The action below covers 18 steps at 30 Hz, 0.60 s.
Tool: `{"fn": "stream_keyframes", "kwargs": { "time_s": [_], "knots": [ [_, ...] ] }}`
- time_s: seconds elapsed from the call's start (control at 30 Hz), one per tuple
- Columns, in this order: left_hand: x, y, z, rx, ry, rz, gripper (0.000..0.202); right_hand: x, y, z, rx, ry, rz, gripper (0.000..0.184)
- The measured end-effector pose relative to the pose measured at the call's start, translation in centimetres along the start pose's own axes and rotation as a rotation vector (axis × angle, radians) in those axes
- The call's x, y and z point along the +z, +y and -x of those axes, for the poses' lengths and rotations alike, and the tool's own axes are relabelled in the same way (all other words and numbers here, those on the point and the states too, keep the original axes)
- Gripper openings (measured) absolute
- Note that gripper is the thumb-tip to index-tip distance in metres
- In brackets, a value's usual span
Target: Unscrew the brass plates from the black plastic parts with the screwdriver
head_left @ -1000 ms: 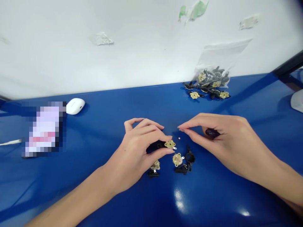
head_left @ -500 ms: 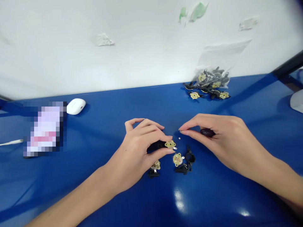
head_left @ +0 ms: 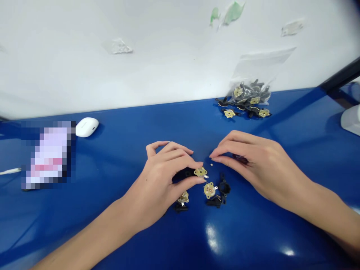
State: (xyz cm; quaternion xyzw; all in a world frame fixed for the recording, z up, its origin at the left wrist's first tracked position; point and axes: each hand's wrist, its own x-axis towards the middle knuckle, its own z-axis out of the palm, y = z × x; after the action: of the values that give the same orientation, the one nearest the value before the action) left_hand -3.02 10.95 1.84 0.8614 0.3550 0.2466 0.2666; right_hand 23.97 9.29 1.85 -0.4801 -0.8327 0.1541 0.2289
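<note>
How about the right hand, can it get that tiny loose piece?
Probably yes: the right hand has its fingertips just above the tiny pale piece, with nothing between. The left hand, on a brass-disc part, sits aside. The dark part curled in the right hand might hamper a fine pinch.

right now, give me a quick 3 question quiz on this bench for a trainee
1. True or false: the left hand holds a brass-coloured disc part above the blue table.
2. Which lies nearest the fingertips of the right hand, which also holds a dark object: a tiny pale bit or the white earbud case?
3. What sits against the wall behind the loose parts?

Key:
1. True
2. The tiny pale bit
3. A clear plastic bag of parts
</note>
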Motion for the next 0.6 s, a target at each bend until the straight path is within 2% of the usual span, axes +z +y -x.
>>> {"fn": "stream_keyframes", "kwargs": {
  "time_s": [0.17, 0.6],
  "knots": [
    [0.06, 0.04, -0.13, -0.005, -0.015, -0.001, 0.015, -0.05, -0.09, -0.15, 0.050, -0.071, -0.011, 0.017],
    [-0.06, 0.10, -0.02, -0.009, -0.015, -0.005, 0.015, -0.12, 0.30, -0.21, 0.057, -0.129, -0.008, 0.026]
  ]
}}
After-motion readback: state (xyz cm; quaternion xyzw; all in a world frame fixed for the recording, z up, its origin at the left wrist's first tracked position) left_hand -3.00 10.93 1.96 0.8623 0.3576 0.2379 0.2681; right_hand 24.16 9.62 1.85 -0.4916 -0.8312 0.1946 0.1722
